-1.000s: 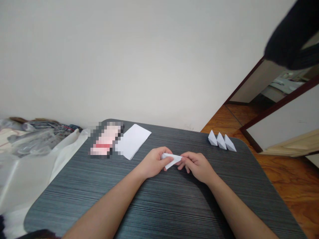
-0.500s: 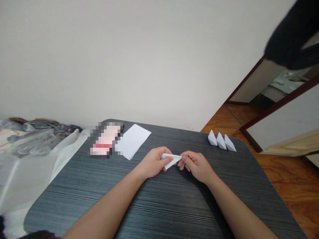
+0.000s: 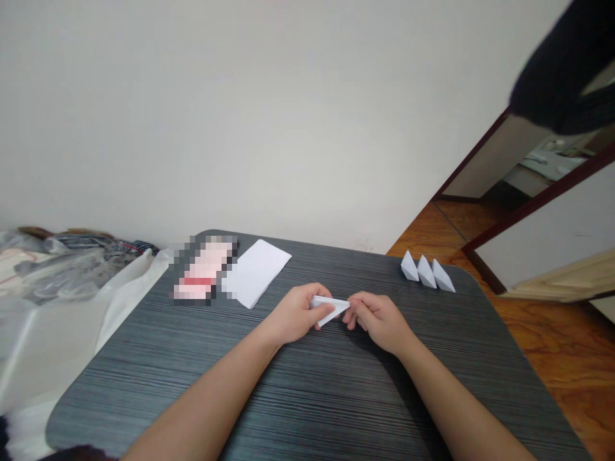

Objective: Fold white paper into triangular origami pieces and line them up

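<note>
Between my two hands, above the middle of the dark table (image 3: 307, 397), is a small piece of folded white paper (image 3: 329, 315) with a pointed right end. My left hand (image 3: 300, 314) grips its left side, thumb lying across the front face. With thumb and fingertips, my right hand (image 3: 377, 320) pinches the pointed tip. Three folded white paper boats (image 3: 426, 273) stand in a row near the table's far right corner. A stack of white paper sheets (image 3: 259, 272) lies to the left beyond my left hand.
A pixelated pink and red item (image 3: 204, 269) lies left of the paper stack. Plastic-covered bundles (image 3: 72, 275) sit off the table's left side. A pale wall (image 3: 288, 128) rises behind the table. Wooden floor (image 3: 542, 320) and a doorway are to the right.
</note>
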Demonstrator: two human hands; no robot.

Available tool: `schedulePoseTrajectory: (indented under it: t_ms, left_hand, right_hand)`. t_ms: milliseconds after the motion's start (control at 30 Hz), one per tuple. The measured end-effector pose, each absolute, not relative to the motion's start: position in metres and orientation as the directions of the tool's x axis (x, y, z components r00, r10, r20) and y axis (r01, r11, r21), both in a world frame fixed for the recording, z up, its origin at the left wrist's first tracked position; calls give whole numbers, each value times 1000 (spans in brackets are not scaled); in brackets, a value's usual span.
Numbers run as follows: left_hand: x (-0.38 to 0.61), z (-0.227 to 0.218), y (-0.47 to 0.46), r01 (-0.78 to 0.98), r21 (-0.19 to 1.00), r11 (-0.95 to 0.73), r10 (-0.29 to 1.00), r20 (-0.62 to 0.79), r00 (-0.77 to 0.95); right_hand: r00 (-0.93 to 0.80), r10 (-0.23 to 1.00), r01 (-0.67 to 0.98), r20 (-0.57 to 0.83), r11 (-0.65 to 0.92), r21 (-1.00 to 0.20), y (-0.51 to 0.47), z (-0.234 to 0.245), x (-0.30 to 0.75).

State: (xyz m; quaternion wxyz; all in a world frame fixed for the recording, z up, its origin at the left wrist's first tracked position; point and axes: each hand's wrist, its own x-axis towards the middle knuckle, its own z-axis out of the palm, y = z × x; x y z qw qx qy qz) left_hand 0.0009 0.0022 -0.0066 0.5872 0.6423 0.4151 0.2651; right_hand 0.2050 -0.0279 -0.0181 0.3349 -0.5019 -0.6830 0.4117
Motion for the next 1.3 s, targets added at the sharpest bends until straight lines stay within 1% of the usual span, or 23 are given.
schedulePoseTrajectory:
  t_ms: [233, 567, 700, 867, 1100, 1300]
  left_hand:
    - [0, -7, 2, 239, 971, -11, 839, -121, 531]
    - [0, -7, 2, 227, 974, -9, 830, -119, 545]
    - [0, -8, 2, 238, 971, -21, 818, -120, 562]
    - [-1, -9, 2, 243, 970, -32, 810, -118, 575]
    - [-1, -11, 3, 247, 968, -50, 805, -107, 584]
    - [0, -9, 2, 244, 968, -65, 810, -92, 579]
  right_hand:
    - [-289, 956, 427, 59, 184, -885, -28, -12, 203]
    - [-293, 956, 315, -19, 78, -946, -27, -15, 202]
    - [-320, 947, 351, -22, 96, -931, -28, -13, 201]
    - [-312, 950, 390, 3, 131, -912, -27, -12, 200]
    - [-319, 948, 422, -3, 140, -896, -27, -11, 199]
    - [-308, 951, 457, 33, 179, -871, -29, -11, 198]
